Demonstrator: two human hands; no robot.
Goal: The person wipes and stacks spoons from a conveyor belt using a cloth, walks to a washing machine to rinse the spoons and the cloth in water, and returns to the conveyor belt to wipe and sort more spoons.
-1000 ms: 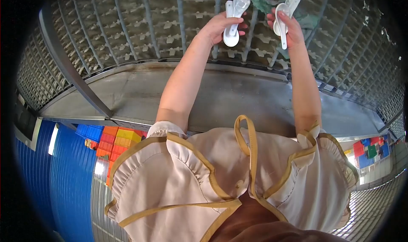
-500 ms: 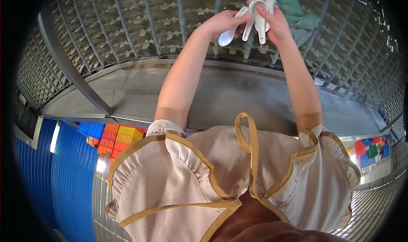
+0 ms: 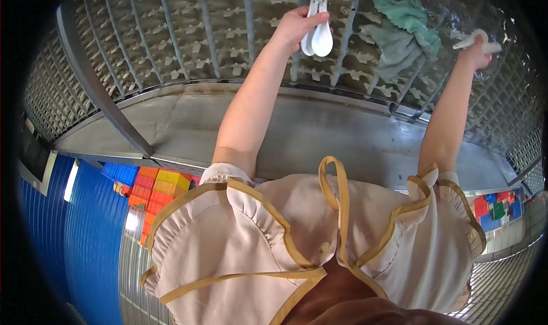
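My left hand (image 3: 293, 28) is closed round the handles of white spoons (image 3: 322, 39), their bowls hanging toward me. At least two spoons overlap there. Far to the right, my right hand (image 3: 475, 55) grips more white spoons (image 3: 484, 42) above the wet part of the belt; their number and exact shapes are hard to make out. Between the two hands, a crumpled green and grey cloth (image 3: 402, 39) lies on the belt.
Beneath both hands runs a toothed conveyor belt (image 3: 228, 39) with long ribs. A metal ledge (image 3: 297, 122) borders it on my side, and a metal bar (image 3: 97, 85) crosses at the left. Stacked coloured crates (image 3: 162, 191) stand behind at the lower left.
My hands were together with the white spoons and have come apart. The right has moved far right with some spoons; the left keeps others, now side by side. The cloth shows more fully.
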